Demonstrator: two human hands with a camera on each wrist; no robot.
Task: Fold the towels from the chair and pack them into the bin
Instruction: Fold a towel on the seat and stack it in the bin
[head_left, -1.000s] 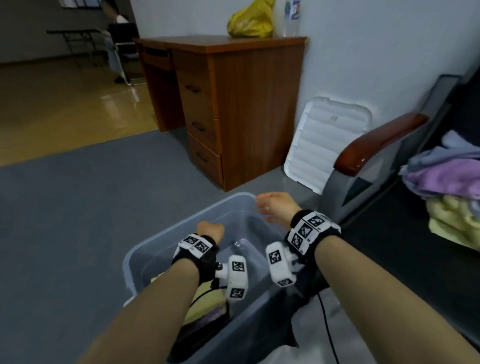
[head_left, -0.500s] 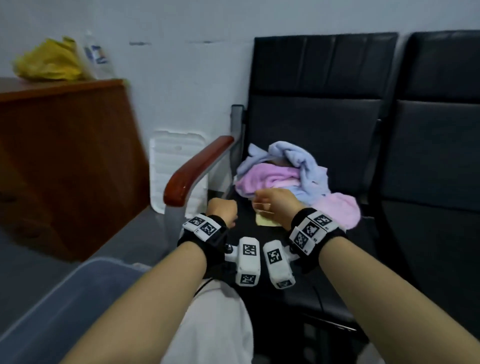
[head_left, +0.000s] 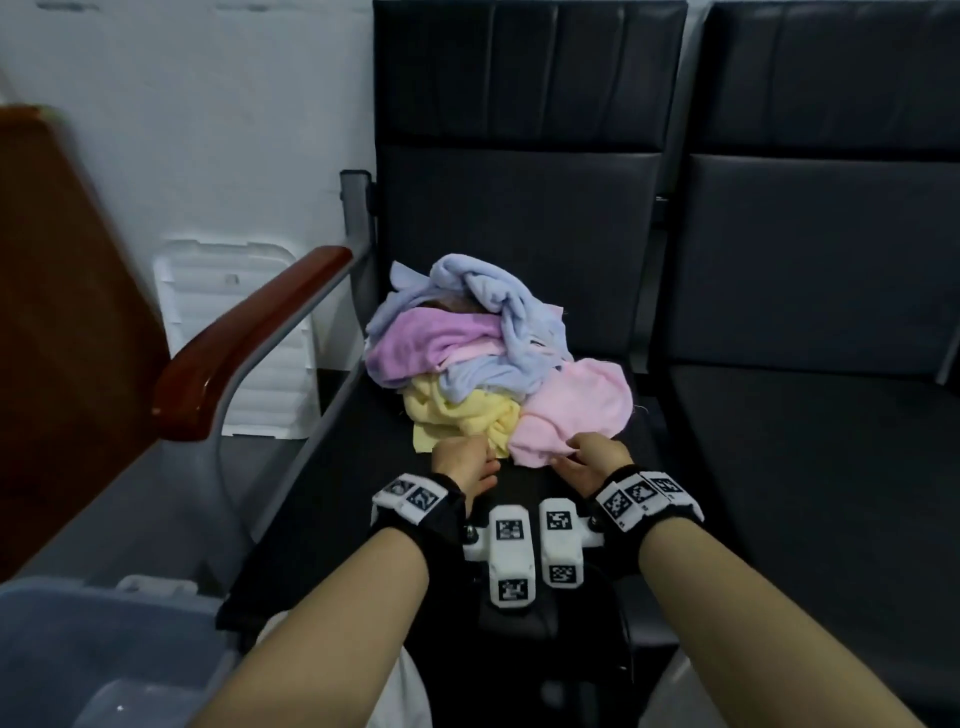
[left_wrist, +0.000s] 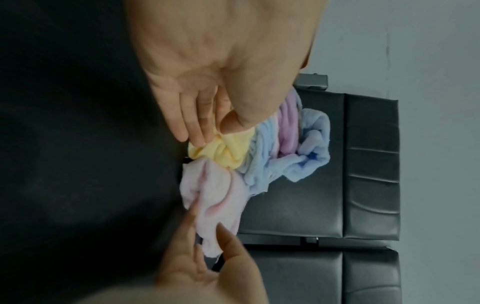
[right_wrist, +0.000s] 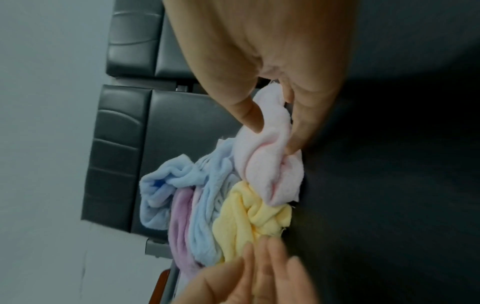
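Note:
A loose pile of towels lies on the black chair seat (head_left: 363, 493): blue (head_left: 498, 291) on top, purple (head_left: 431, 343), yellow (head_left: 457, 415) and pink (head_left: 576, 405) at the front. My right hand (head_left: 576, 452) pinches the near edge of the pink towel (right_wrist: 270, 164) between thumb and fingers (right_wrist: 272, 133). At the yellow towel's (left_wrist: 223, 150) near edge is my left hand (head_left: 467, 460), its straight fingers and thumb (left_wrist: 207, 133) touching the cloth. A corner of the translucent bin (head_left: 78, 623) shows at the lower left; its inside is hidden.
A wooden armrest (head_left: 249, 338) on a grey frame runs along the seat's left side. Behind it a white ribbed panel (head_left: 234, 312) leans on the wall, beside a brown wooden desk (head_left: 62, 312). A second black seat (head_left: 805, 441) adjoins on the right.
The view has swung from the bin to the chair. Both hands left the bin and reached the pile's front; the right hand now pinches the pink towel.

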